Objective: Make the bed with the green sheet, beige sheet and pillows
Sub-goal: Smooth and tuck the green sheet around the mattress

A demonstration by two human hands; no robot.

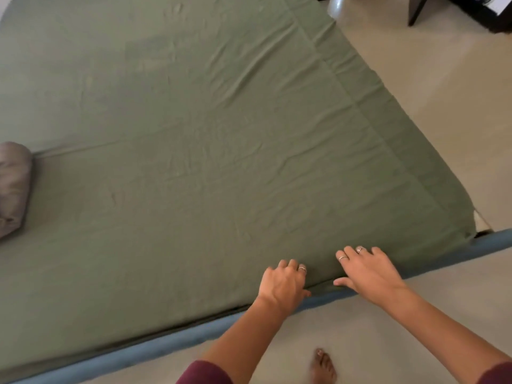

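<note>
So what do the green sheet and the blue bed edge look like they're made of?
Green sheet: thin matte woven cloth, probably cotton; it shows fine creases and a stitched hem band. Blue bed edge: looks like soft upholstery fabric with a rounded, slightly fuzzy surface, though blur leaves this uncertain.

Hands (pixel 327 275) on sheet (pixel 194 134) edge
</note>
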